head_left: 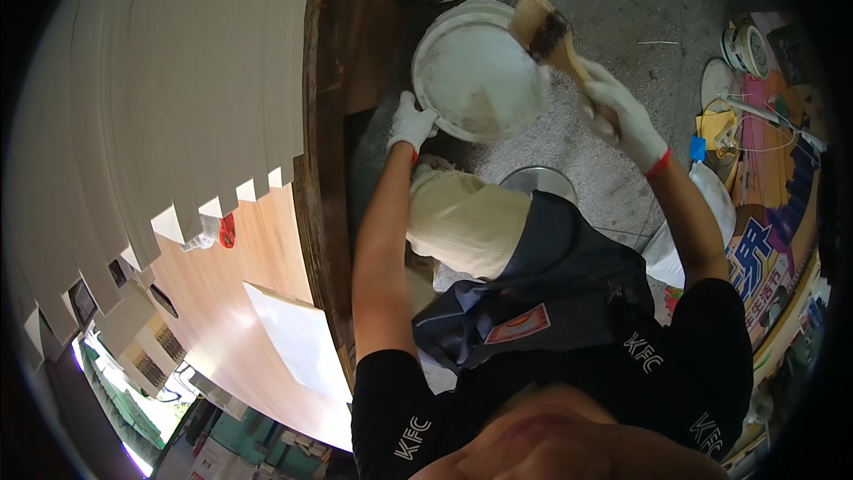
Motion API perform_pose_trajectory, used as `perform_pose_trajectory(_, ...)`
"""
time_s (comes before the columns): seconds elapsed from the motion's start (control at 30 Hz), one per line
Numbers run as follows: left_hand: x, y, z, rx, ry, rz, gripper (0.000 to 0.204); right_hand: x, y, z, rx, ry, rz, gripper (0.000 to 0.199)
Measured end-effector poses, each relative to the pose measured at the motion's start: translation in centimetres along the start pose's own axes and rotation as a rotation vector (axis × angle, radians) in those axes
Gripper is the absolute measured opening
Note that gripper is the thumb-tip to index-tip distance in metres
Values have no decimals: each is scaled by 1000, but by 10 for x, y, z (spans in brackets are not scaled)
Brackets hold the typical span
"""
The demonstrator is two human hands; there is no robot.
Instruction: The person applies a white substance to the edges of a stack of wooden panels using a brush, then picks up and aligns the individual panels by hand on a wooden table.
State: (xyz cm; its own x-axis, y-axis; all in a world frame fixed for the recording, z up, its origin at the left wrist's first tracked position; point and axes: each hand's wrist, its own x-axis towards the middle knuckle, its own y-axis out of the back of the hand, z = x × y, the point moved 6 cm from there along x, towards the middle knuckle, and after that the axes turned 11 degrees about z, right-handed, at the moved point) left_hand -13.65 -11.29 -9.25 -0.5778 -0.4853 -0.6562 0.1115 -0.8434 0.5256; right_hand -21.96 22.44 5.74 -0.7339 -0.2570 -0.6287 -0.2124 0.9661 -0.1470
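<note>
My right hand (626, 116), in a white knitted glove with a red cuff, grips a wide flat brush (562, 55) by its wooden handle. The brush has pale bristles and a dark band; it tilts up to the left, its head over the right rim of a round white bucket (480, 80). The bucket's pale top is smudged in the middle; whether that is a lid or its inside, I cannot tell. My left hand (412, 122), gloved the same way, is closed on the bucket's near left rim, the thumb upward.
Long pale strips (178, 62) lie stacked on the wooden bench (275, 240) at left, with a white panel (298, 338) nearer. A round stool seat (539, 180) stands before my legs. At right are a small white tub (745, 51), a white bag (680, 240) and printed cardboard (769, 276).
</note>
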Motion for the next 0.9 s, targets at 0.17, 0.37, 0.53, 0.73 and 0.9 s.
perform_pose_trajectory(0.17,-59,-40,66,416,-245,-250,52,52,-17,-51,-404,316,-90,57)
perform_pose_trajectory(0.37,-127,-104,71,491,-295,-358,65,171,-65,38,-1387,67,-268,46)
perform_pose_trajectory(0.53,-138,-117,32,479,-243,-309,69,234,-84,137,-1583,438,-48,43)
perform_pose_trajectory(0.73,-116,-123,15,500,-270,-348,68,237,-93,158,-1903,361,-170,40)
perform_pose_trajectory(0.9,-106,-115,14,488,-209,-320,76,206,-92,90,-1751,109,-479,47)
